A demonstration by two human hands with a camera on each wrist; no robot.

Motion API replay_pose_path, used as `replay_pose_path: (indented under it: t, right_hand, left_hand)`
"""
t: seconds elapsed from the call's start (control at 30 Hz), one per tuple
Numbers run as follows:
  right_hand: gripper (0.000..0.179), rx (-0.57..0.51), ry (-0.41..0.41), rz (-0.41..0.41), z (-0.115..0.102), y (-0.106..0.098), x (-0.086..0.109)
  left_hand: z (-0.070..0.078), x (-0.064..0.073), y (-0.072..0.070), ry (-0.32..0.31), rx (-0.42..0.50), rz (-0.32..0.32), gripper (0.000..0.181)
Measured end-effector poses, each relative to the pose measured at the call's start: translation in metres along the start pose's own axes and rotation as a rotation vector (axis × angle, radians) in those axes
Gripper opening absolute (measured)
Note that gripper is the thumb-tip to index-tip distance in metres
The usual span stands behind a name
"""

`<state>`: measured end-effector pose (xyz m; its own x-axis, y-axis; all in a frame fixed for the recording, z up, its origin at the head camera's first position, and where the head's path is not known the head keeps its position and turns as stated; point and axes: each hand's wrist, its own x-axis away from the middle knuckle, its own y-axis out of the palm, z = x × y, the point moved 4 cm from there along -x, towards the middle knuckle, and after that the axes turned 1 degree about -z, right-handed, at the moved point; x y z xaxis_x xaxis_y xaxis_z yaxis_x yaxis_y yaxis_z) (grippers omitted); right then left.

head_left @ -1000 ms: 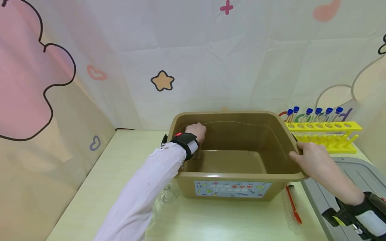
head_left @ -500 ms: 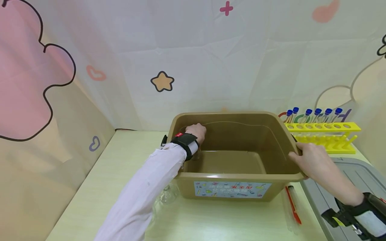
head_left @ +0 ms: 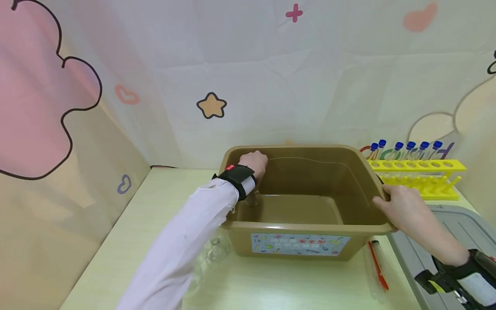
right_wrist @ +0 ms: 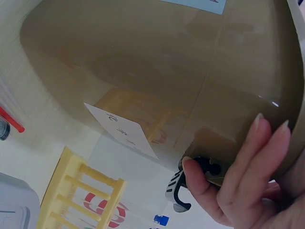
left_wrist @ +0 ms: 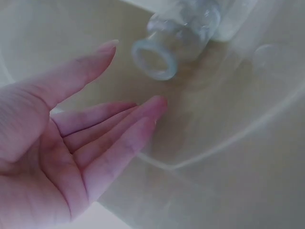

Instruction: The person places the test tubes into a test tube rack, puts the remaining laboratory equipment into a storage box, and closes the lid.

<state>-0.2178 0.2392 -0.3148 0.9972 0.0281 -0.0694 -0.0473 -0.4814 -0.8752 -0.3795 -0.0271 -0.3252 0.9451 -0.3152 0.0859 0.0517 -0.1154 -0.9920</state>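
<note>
A brown plastic bin (head_left: pixel 302 172) with a printed label stands on the table. Inside its left end is my left hand (head_left: pixel 253 163), in a white sleeve with a black wrist strap. In the left wrist view, its thumb and fingers are spread apart with nothing between them. Just beyond the fingertips lies a clear glass bottle (left_wrist: pixel 183 40), its round lip facing the hand. My right hand (head_left: pixel 403 206) grips the bin's right rim, thumb on the inner side. Its fingers (right_wrist: pixel 252 164) show against the outer wall, beside a black and grey clip (right_wrist: pixel 180 186).
A yellow test tube rack (head_left: pixel 418 165) with several blue-capped tubes stands behind the bin at right. A grey lid (head_left: pixel 457 228) lies on the right. In front are a red plastic tool (head_left: pixel 378 267) and clear tubes; clear glassware (head_left: pixel 217 249) sits by the left forearm.
My left hand has risen slightly inside the bin, and more of the glass shows below its wrist. The right hand keeps its hold on the rim.
</note>
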Motion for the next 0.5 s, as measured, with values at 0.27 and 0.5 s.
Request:
replay_pose_path:
  t: [0.27, 0.5]
  right_hand:
    - [0.028, 0.01, -0.013, 0.009, 0.0, -0.001, 0.0]
    - [0.028, 0.011, -0.009, 0.002, -0.001, 0.0, 0.0]
  left_hand:
    - [0.003, 0.038, -0.054, 0.083, 0.049, -0.055, 0.023]
    - [-0.002, 0.047, -0.08, 0.099, 0.117, -0.016, 0.029]
